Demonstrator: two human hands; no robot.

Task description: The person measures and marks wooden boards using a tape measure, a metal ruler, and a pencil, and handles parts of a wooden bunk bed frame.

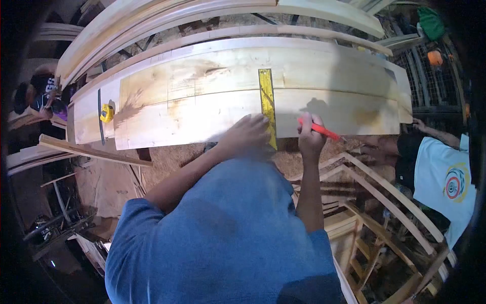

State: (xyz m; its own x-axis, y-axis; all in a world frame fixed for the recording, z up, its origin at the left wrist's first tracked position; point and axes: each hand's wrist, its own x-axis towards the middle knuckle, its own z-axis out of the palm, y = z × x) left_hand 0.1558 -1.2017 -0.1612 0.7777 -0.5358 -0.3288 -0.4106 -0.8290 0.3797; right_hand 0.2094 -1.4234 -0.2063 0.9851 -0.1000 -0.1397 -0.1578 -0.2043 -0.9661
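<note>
A wide pale wooden board (202, 116), with faint pencil lines on its left half, lies in front of me. Across it, from near the middle to just past the near edge, runs a yellow ruler (266, 91) with dark markings. My left hand (247, 134) presses on the ruler's left side near that edge, its fingers over the metal and its thumb hidden. Just right of the ruler, my right hand (311, 138) is closed round a red pen-shaped tool (326, 131), whose thin dark tip points right, away from the ruler.
A yellow tape measure (107, 113) and a dark thin strip (100, 116) lie at the board's left end. Long planks (202, 17) are stacked behind. One person (440, 172) stands at the right, another (45, 96) at the far left. Wooden frames (385, 197) lie at lower right.
</note>
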